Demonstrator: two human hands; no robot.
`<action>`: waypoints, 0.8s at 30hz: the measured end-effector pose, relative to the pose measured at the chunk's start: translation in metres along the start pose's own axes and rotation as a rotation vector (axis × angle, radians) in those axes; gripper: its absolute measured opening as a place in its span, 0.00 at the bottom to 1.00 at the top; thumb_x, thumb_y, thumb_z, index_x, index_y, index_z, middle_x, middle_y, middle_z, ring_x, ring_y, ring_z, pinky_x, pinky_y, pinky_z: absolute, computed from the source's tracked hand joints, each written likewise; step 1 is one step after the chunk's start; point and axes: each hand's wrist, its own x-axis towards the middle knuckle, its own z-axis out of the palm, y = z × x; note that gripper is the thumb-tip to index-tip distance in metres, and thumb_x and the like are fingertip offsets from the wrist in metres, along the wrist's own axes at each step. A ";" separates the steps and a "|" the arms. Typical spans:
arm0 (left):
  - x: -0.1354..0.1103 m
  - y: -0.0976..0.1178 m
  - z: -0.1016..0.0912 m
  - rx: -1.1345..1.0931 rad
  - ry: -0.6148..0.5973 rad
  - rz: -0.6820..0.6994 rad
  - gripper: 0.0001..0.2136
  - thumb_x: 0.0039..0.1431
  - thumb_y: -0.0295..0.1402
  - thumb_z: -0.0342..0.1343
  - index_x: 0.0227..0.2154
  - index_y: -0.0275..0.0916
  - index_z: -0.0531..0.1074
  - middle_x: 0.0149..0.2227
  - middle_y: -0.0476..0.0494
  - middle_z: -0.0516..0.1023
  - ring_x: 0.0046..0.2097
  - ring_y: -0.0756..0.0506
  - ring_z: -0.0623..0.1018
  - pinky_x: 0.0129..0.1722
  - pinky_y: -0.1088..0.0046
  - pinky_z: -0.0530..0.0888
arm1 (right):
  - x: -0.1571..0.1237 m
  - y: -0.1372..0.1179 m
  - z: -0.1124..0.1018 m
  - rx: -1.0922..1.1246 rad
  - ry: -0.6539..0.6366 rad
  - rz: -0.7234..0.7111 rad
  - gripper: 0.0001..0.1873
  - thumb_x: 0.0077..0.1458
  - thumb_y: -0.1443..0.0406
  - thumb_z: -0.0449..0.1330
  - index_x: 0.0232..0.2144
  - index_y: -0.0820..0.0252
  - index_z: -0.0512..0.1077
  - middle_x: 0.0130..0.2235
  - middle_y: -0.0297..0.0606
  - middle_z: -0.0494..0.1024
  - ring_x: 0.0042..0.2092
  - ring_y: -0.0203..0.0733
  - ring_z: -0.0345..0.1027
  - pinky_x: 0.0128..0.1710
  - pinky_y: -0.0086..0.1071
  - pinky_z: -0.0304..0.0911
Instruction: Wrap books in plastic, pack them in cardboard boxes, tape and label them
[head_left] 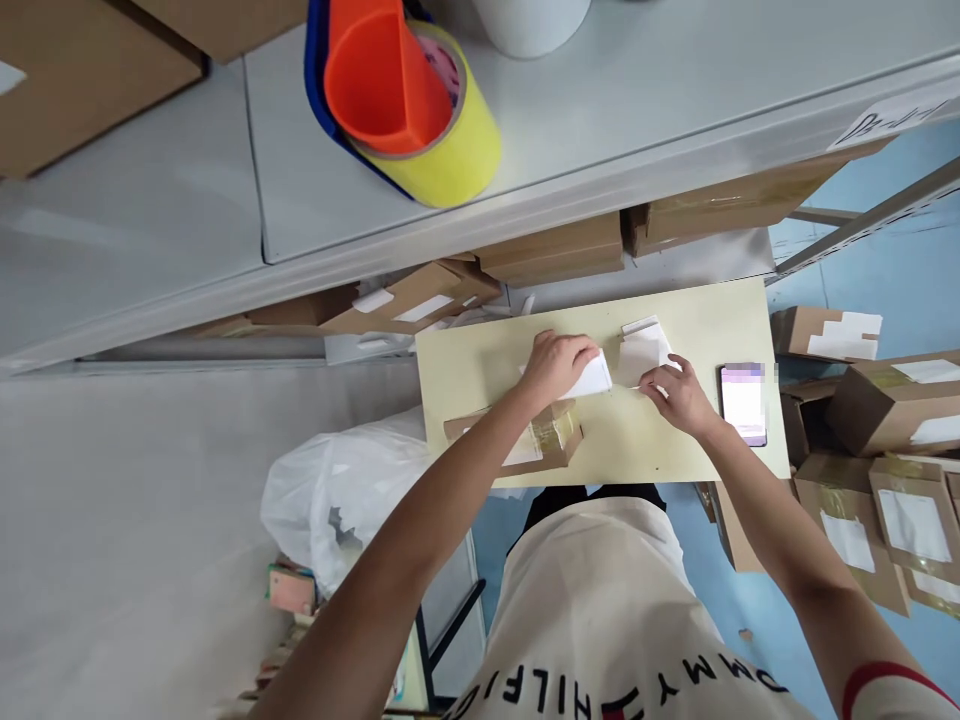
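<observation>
My left hand [556,366] has its fingers closed over a flat white paper piece [594,377], whose end sticks out toward the right. Just right of it, my right hand [679,397] pinches the lower edge of a white sheet [643,352] with thumb and fingertips. The sheet's far end looks folded or stacked. Both hands are low over the pale yellow table [697,320]. Beneath my left forearm lies a taped cardboard box [559,437] with a white label, partly hidden by the arm. Right of my right hand rests a phone [742,405] with a lit screen.
A grey shelf [637,110] juts out above the table, bearing a yellow tape roll [461,165] with an orange cup [367,90] in it. Cardboard boxes [911,525] crowd the right side. A white plastic bag [300,490] stands at the left.
</observation>
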 end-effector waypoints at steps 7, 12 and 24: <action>-0.028 0.003 -0.016 -0.648 0.404 -0.191 0.13 0.53 0.43 0.60 0.27 0.37 0.76 0.26 0.48 0.79 0.28 0.48 0.75 0.30 0.74 0.70 | -0.012 -0.028 -0.018 0.081 0.116 0.113 0.32 0.51 0.47 0.63 0.54 0.55 0.66 0.55 0.51 0.73 0.57 0.60 0.65 0.56 0.58 0.56; -0.082 0.038 -0.021 -1.109 0.351 -0.173 0.21 0.49 0.53 0.61 0.29 0.36 0.75 0.27 0.46 0.79 0.28 0.48 0.76 0.29 0.73 0.72 | -0.005 -0.111 -0.014 0.625 0.266 0.192 0.36 0.51 0.49 0.65 0.58 0.50 0.59 0.34 0.35 0.77 0.36 0.44 0.73 0.40 0.42 0.71; -0.235 0.029 -0.015 -1.201 0.187 0.044 0.17 0.47 0.46 0.67 0.29 0.37 0.75 0.30 0.44 0.81 0.33 0.46 0.81 0.39 0.68 0.77 | -0.072 -0.262 0.024 -0.209 0.797 -0.126 0.27 0.56 0.59 0.64 0.55 0.52 0.63 0.52 0.48 0.74 0.55 0.52 0.68 0.56 0.52 0.62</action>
